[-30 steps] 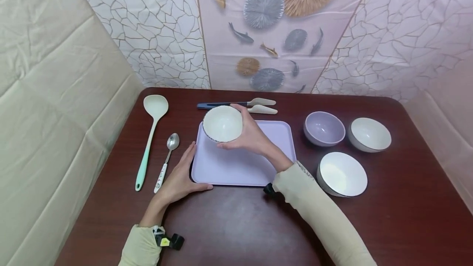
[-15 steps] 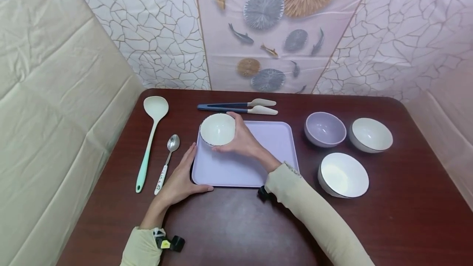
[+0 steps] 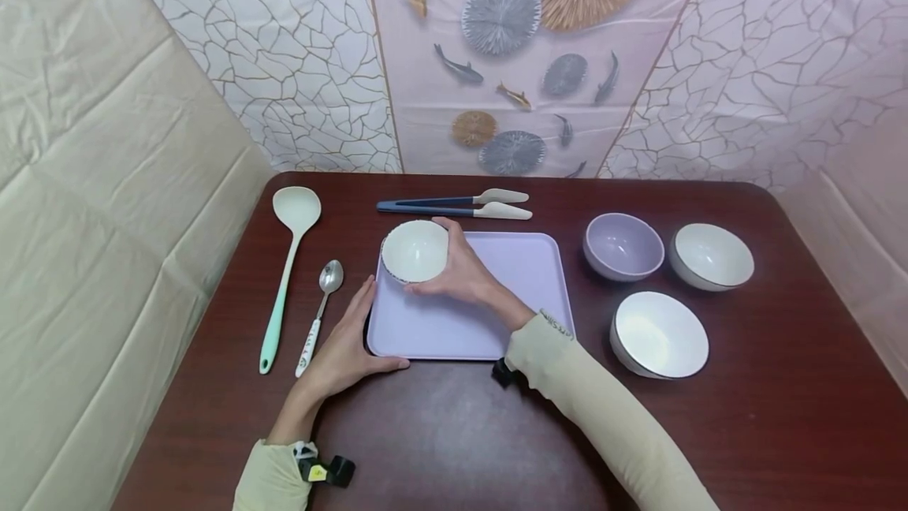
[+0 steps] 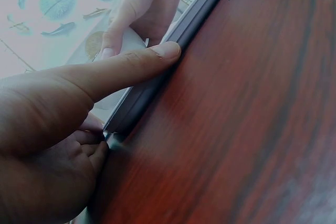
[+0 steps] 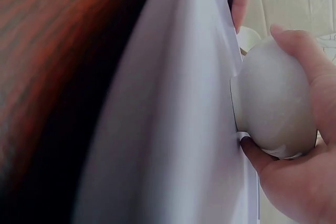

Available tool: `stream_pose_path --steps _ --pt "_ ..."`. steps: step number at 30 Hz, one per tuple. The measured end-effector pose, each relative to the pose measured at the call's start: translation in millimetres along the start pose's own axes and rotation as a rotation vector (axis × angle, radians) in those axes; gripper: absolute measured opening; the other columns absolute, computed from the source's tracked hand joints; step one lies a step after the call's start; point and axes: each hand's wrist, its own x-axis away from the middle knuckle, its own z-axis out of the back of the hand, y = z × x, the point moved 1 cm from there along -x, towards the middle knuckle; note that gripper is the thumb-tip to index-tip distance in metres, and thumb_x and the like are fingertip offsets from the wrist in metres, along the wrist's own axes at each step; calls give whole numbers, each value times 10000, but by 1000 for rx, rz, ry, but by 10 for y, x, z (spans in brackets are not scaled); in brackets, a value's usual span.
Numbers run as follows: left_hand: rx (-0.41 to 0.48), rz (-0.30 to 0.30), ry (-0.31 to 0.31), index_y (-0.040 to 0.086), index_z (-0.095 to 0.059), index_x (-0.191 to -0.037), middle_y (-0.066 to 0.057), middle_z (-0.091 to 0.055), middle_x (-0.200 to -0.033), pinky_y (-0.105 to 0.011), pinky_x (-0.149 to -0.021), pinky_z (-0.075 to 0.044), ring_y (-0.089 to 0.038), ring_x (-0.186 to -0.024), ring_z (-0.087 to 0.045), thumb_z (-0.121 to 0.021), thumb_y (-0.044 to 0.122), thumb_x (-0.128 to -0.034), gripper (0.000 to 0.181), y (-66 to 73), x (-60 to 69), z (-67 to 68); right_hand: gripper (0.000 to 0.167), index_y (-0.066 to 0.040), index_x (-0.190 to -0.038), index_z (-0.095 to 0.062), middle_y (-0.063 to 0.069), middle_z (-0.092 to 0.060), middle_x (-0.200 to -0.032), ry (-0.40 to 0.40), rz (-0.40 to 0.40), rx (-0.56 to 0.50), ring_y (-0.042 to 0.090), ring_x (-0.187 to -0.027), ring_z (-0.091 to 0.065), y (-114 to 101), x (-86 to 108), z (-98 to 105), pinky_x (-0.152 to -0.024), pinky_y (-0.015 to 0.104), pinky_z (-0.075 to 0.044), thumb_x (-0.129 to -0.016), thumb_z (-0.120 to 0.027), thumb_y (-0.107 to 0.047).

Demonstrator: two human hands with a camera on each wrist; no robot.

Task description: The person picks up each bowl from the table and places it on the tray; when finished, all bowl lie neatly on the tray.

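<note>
In the head view my right hand (image 3: 464, 266) grips a small white bowl (image 3: 414, 251) with a patterned rim, thumb on the near side and fingers on the far side. The bowl stands upright at the far left part of the lilac tray (image 3: 489, 333); in the right wrist view its foot (image 5: 238, 103) meets the tray surface. My left hand (image 3: 347, 341) lies around the tray's near left corner. Its straight fingers run along the left side, and its thumb (image 4: 168, 51) touches the front edge in the left wrist view.
Left of the tray lie a steel spoon (image 3: 329, 277) and a pale ladle (image 3: 296, 210) with a mint handle. Tongs (image 3: 426, 210) lie behind it. A purple bowl (image 3: 624, 247), a white bowl (image 3: 712, 256) and a larger white bowl (image 3: 660, 335) stand to the right.
My right hand has brought the white bowl down and slightly left onto the tray, mostly in the first half second. My left hand stays at the tray corner.
</note>
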Motion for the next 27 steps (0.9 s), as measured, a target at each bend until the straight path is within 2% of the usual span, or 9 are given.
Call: stream_pose_path --steps 19,27 --pt "3 -17 0 106 -72 -1583 -70 -55 -1631 -505 -1088 -292 -251 -1454 -169 -898 466 -658 1291 14 24 -6 1240 -105 -1517 -204 68 -385 -1417 -11 20 -50 199 -1214 -473 20 45 -5 -1014 405 -375 -564 -969 -315" --pt "2 -22 4 100 -74 -1582 -80 -59 -1630 -507 -1085 -294 -253 -1453 -171 -905 445 -656 1291 8 14 -7 1267 -88 -1536 -160 102 -316 -1471 -34 20 9 216 -1269 -420 2 41 15 -1051 414 -338 -584 -958 -341"
